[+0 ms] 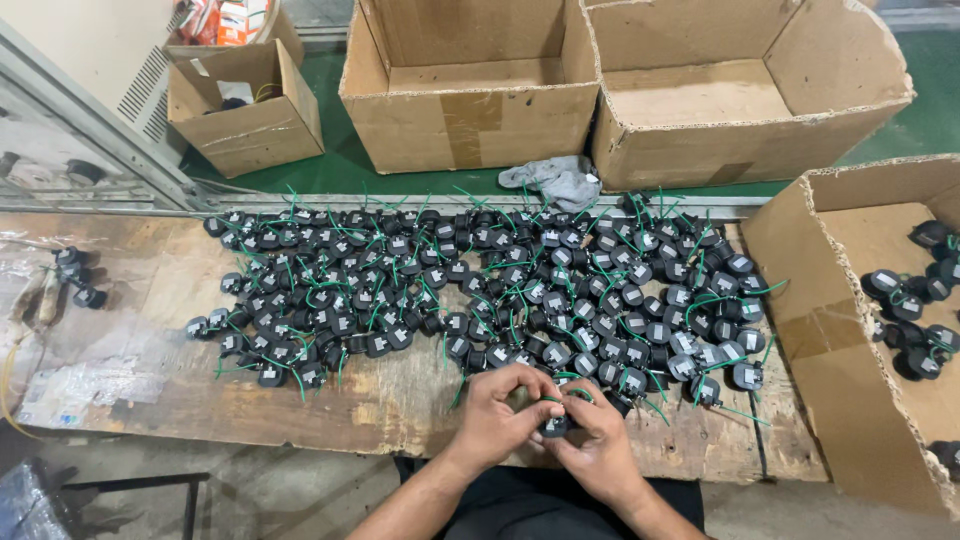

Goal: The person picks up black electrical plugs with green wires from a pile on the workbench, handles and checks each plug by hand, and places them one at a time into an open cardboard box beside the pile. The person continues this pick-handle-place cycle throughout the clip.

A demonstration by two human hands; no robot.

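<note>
With both your left hand (pixel 497 415) and right hand (pixel 598 443) pinched shut around that one black part (pixel 556 426) at the bottom centre, its thin green wire (pixel 572 393) could snag the pile (pixel 480 290) just above.

One head-worn camera looks steeply down from above the person's own left hand (pixel 497 418) and right hand (pixel 597 447), close at the bottom edge. Beyond them the wooden surface (pixel 140 340) stretches away toward cardboard boxes (pixel 470 90) on the floor.
</note>
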